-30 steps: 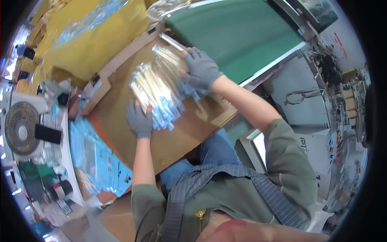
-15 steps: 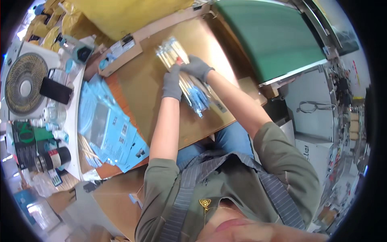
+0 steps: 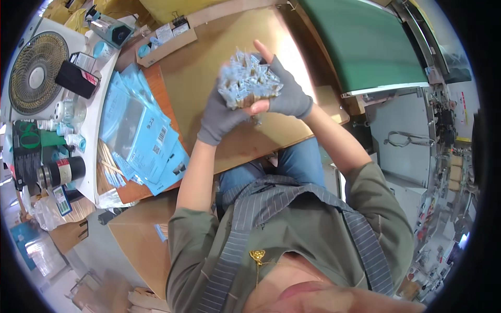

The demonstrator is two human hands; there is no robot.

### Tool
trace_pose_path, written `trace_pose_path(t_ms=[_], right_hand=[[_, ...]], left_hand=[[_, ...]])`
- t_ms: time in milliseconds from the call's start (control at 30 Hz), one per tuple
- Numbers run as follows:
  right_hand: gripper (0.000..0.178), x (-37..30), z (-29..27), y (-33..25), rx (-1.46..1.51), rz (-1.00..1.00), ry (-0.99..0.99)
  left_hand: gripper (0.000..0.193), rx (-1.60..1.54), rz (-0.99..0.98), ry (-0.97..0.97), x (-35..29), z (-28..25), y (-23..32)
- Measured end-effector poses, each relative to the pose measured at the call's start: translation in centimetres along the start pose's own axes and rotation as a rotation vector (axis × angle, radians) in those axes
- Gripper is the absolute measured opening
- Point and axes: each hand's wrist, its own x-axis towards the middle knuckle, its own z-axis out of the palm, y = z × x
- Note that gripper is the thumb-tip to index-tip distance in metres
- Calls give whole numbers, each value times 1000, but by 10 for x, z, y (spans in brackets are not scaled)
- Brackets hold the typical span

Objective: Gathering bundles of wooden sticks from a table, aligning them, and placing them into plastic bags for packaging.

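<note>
A thick bundle of wrapped wooden sticks (image 3: 250, 82) stands roughly on end above the cardboard-covered worktop (image 3: 193, 62). Its crinkled, clear and bluish wrapper ends face up toward me. My left hand (image 3: 222, 117), in a grey fingerless glove, is closed around the near left side of the bundle; its fingers are partly hidden behind it. From the right, my right hand (image 3: 293, 91), gloved the same way, cups the bundle with thumb and fingers around it. The lower lengths of the sticks are mostly out of sight beneath the wrapper ends.
Blue printed plastic bags (image 3: 148, 141) lie in a pile at the left, beside loose wooden sticks (image 3: 108, 161). A fan (image 3: 39, 73), a phone (image 3: 76, 79) and a black flask (image 3: 62, 172) occupy the white side table. A small open carton (image 3: 172, 46) sits behind; a green surface (image 3: 360, 47) is far right.
The bundle has turned from lying lengthwise between my hands to standing with its ends up. My hands have moved apart to opposite sides of it.
</note>
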Motion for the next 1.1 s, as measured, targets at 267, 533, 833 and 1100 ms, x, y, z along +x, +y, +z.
trace_pose_path(t_ms=[267,533,833,1100], right_hand=[[73,-30,62,-68,-150,151,91],[22,-63,51,-9,466,638,-216],[19,-70,71,-25,509,628,-113],[20,-71,76,-25,466,637,-105]], left_hand=[[50,-365,-280,-136,-60,22,41],[62,-114,-328,-91,-146,17,19],[40,1577,-300,138,-232,-161,-12],[32,1669,-233,133,-212,-176,-7]])
